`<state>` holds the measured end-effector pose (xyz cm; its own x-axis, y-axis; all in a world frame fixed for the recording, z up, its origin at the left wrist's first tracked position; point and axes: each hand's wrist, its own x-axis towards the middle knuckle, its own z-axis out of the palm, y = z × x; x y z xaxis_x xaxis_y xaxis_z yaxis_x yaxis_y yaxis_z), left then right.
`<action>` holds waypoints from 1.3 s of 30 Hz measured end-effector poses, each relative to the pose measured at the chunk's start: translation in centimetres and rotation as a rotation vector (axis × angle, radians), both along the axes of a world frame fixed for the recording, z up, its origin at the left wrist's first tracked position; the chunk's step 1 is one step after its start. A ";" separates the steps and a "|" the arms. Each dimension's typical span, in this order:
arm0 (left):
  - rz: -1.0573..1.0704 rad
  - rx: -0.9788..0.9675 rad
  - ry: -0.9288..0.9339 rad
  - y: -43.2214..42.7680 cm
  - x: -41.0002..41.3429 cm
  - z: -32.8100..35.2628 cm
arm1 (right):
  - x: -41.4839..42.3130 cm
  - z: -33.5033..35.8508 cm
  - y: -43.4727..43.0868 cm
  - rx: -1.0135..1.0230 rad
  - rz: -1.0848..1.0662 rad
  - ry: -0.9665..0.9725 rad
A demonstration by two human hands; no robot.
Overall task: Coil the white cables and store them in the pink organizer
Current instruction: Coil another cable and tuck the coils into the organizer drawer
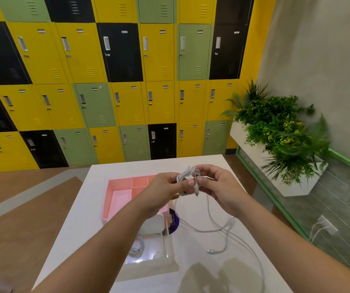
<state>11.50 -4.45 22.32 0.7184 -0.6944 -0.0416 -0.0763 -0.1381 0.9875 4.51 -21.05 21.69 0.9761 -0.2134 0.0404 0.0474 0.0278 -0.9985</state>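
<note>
Above the white table [106, 208], my left hand [165, 191] and my right hand [216, 187] both pinch a small coiled bundle of white cable [188, 176]. A loose length of the same cable hangs down from the bundle. More white cable [218, 229] lies in loops on the table to the right, with a plug end [210, 251] showing. The pink organizer [119, 193], with several compartments, sits on the table just left of and below my hands. My left forearm hides its near right part.
A clear plastic tray [159, 259] in front of the organizer holds another coiled white cable [137, 247] and a white block [153, 225]. A purple round item [175, 220] lies beside it. Coloured lockers [106, 81] fill the wall behind; a planter [275, 134] stands right.
</note>
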 end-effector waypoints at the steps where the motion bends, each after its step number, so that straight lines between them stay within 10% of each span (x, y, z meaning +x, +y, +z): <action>1: 0.002 -0.003 -0.002 -0.2 -0.1 0.2 | 0.0 0.2 -0.2 0.008 0.005 -0.004; 10: 0.119 0.020 -0.113 -1.0 0.4 -0.1 | -0.2 1.4 -0.7 -0.099 -0.012 -0.036; 18: 0.252 0.089 -0.379 -1.3 -0.6 -0.4 | -1.0 0.1 0.6 0.198 -0.045 -0.042; 27: 0.249 0.151 -0.525 -1.8 -1.1 -1.3 | -1.1 -0.3 2.2 -0.264 -0.266 -0.147; 39: 0.234 0.147 -0.580 -1.9 -1.5 -1.4 | -0.4 0.1 1.7 -0.263 -0.162 0.036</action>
